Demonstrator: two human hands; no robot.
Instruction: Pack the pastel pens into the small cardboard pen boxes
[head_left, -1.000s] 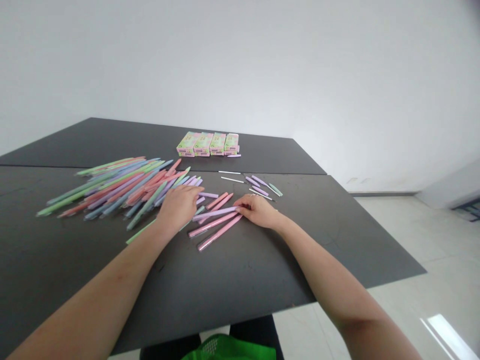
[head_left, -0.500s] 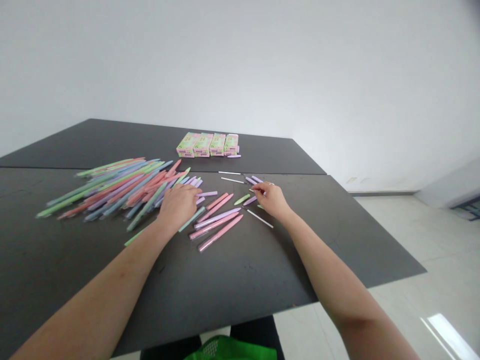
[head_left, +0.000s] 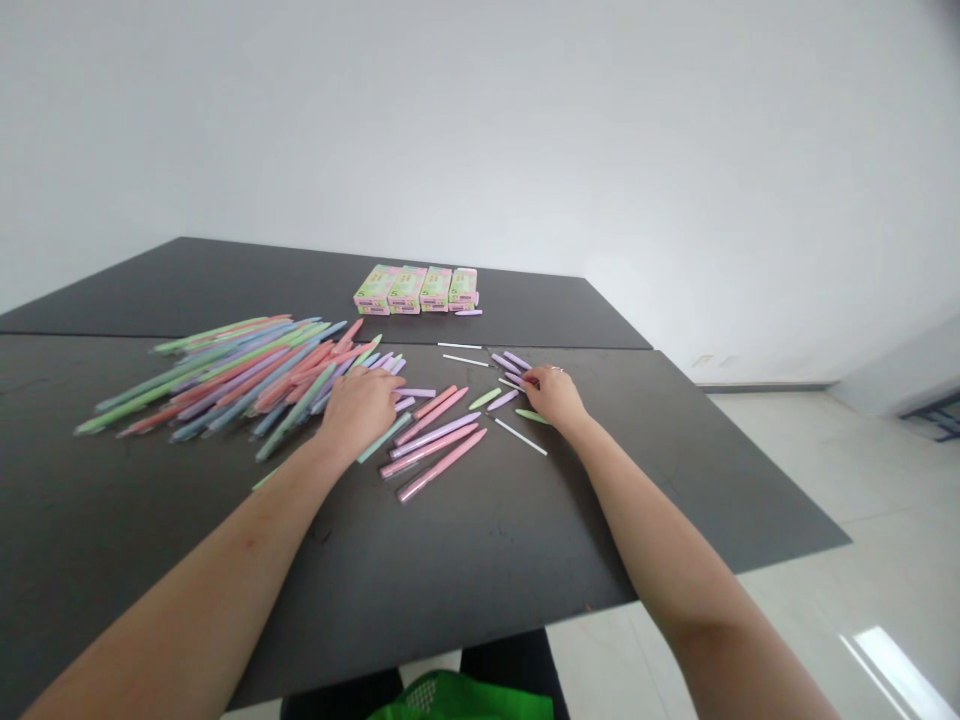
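Observation:
My left hand (head_left: 361,408) rests at the right end of a large pile of pastel pens (head_left: 247,375), its fingers closed. A purple pen piece (head_left: 416,393) sticks out from its fingertips. To the right, my right hand (head_left: 556,398) has thumb and fingers pinched together beside short purple pen parts (head_left: 511,359) and a thin white refill (head_left: 511,385). What lies in the pinch is too small to make out. Between the hands are pink pens (head_left: 442,465), a purple pen (head_left: 435,436), a green cap (head_left: 484,398) and a purple cap (head_left: 502,400).
Several pink and green boxes (head_left: 405,288) stand in a row on the far table, a purple piece (head_left: 469,313) beside them. White refills (head_left: 520,436) lie on the dark table (head_left: 450,570). A green piece (head_left: 531,416) is under my right hand. A white wall (head_left: 480,130) rises behind.
My right hand has shifted slightly right, uncovering purple parts, a white refill and more of a green piece. My left hand has barely moved.

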